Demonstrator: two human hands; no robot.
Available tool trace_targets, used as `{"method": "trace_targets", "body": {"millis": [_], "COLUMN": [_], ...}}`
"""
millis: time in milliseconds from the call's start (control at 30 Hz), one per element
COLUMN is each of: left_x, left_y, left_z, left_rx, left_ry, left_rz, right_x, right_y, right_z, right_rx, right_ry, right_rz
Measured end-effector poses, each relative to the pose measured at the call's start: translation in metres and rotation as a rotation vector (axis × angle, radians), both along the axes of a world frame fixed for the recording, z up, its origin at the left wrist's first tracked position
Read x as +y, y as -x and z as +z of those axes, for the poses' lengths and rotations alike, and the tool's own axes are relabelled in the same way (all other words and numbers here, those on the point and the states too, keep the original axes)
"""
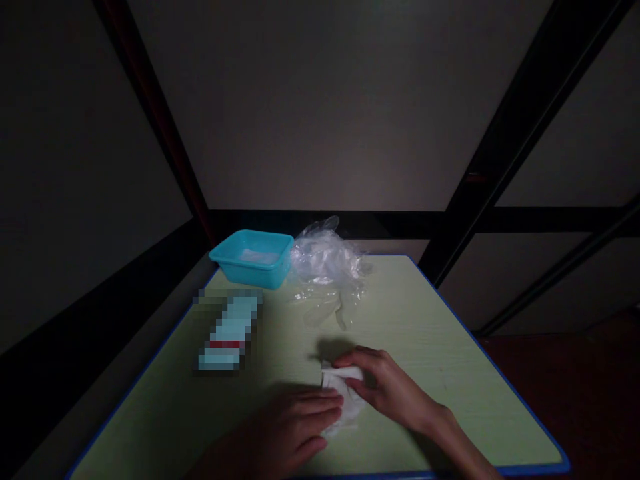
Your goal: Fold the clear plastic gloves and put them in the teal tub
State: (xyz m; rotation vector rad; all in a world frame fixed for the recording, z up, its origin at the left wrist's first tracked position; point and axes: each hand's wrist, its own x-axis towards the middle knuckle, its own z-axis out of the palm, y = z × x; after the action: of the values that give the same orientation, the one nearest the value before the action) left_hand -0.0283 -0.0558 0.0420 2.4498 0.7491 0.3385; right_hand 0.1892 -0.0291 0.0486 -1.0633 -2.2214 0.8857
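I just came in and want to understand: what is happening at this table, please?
A person's left hand presses flat on a white cloth, while the right hand pinches its folded far part. The cloth lies on the table, near the front edge. Farther back, a blue basket holds something white, beside a heap of clear plastic. An item before the basket is blurred out.

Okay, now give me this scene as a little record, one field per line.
left hand: fingers laid on the white cloth
right hand: pinching a fold at the cloth's far edge
surface: pale green table, blue edge
basket: blue, far left, white contents
beside basket: crumpled clear plastic
left side: pixelated item, identity unclear
lighting: dim
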Motion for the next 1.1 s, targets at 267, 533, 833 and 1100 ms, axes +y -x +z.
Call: {"method": "trace_targets", "body": {"millis": [267, 533, 833, 1100], "left_x": [0.001, -0.003, -0.011, 0.004], "left_y": [-0.007, -0.001, 0.008, 0.006], "left_z": [0.002, -0.007, -0.021, -0.035], "left_rx": [0.092, 0.067, 0.073, -0.253], "left_ry": [-0.077, -0.074, -0.092, -0.05], "left_rz": [0.033, 0.066, 0.075, 0.386], "right_x": [-0.012, -0.023, -0.034, -0.036], "right_y": [-0.001, 0.0, 0.007, 0.005], "right_z": [-0.006, -0.008, -0.01, -0.006], "right_rx": [0.071, 0.001, -0.083, -0.04], "right_ry": [-0.052, -0.095, -0.145, 0.097], "right_rz": [0.012, 0.072, 0.227, 0.189]}}
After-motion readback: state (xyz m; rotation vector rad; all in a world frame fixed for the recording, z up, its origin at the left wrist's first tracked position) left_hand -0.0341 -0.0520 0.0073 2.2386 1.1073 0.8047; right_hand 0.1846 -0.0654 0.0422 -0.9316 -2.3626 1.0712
